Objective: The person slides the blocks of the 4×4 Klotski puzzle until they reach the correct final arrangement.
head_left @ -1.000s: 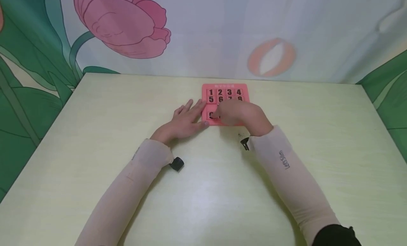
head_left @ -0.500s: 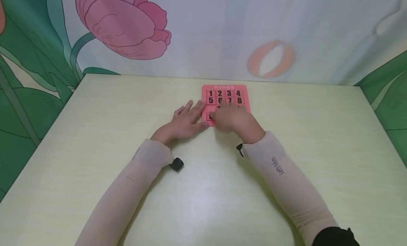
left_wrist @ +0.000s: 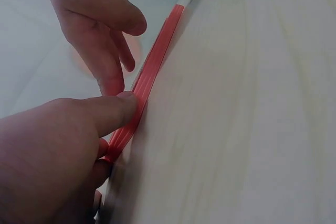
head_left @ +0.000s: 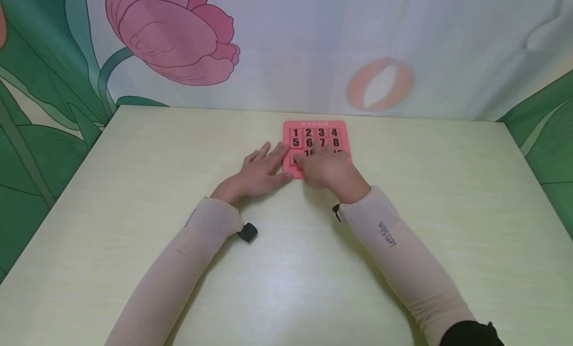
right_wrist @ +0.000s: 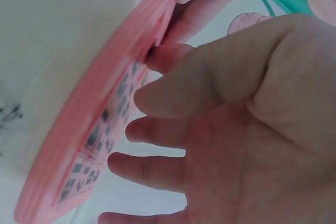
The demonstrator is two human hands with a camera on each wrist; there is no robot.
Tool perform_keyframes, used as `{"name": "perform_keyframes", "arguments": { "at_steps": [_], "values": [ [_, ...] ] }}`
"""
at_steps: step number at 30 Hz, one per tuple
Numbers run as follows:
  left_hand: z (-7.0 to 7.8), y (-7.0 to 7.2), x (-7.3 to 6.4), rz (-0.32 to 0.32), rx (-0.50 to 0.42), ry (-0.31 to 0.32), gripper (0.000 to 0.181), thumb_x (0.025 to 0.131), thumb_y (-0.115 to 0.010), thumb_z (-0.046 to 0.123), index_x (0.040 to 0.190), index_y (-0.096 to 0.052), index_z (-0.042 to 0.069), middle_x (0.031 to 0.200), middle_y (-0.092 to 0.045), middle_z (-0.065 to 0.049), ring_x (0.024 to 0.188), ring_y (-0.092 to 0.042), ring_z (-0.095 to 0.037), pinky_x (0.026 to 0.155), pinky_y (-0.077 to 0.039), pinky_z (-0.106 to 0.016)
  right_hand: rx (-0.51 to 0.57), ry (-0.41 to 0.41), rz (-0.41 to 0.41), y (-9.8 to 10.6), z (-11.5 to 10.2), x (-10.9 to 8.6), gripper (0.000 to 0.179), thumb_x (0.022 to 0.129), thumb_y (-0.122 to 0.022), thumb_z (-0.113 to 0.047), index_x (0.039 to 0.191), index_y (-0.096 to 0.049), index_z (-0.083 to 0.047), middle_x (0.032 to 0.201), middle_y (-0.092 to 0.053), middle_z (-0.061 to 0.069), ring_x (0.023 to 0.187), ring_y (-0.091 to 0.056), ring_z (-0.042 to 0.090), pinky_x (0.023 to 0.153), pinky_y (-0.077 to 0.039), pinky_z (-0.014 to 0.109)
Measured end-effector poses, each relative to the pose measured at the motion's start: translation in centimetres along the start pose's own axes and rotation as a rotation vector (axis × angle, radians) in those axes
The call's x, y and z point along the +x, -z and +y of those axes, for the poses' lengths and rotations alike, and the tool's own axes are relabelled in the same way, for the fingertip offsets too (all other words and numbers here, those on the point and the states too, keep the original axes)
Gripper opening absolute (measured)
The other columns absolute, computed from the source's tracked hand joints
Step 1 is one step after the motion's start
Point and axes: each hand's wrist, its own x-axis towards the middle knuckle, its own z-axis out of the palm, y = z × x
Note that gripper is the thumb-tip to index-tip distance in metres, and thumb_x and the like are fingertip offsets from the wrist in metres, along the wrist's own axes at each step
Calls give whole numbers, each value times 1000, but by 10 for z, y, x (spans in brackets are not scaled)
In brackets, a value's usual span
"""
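A pink number sliding puzzle (head_left: 314,124) lies flat near the table's far edge, black numerals on its tiles. My left hand (head_left: 259,176) rests at its near left corner. Its fingers are straight and spread against the left side, with the thumb on the near edge. In the left wrist view that thumb (left_wrist: 113,111) lies along the pink edge. My right hand (head_left: 329,169) is over the lower rows, its index fingertip touching a tile in the left column. Seen from the right wrist, the other fingers (right_wrist: 149,171) extend loosely above the tiles. The hand hides part of the lower rows.
The pale table (head_left: 286,266) stretches toward me and to both sides. Behind its far edge hangs a light curtain (head_left: 291,47) with a printed pink flower and green leaves. A small black device (head_left: 247,232) is on the left cuff.
My right hand has shifted toward me and slightly left. The left-column tile under its index finger has slid away from me, toward the 5. My left hand stays in place.
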Motion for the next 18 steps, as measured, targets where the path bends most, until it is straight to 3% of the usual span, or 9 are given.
{"name": "perform_keyframes", "arguments": {
  "at_steps": [18],
  "values": [
    [1, 0, 0, -2, 1, 4, 79, 103, -42, 56, 164, -7, 21, 169, 0, 2, 153, 13, -25, 120, 7, -48, -1, -54, 78, -5, 7, 12, 61, 108, -43, -35, 162, -15, -36, 165, -5, 25, 150, -6, 48, 112, -16, 72]
  ]
}}
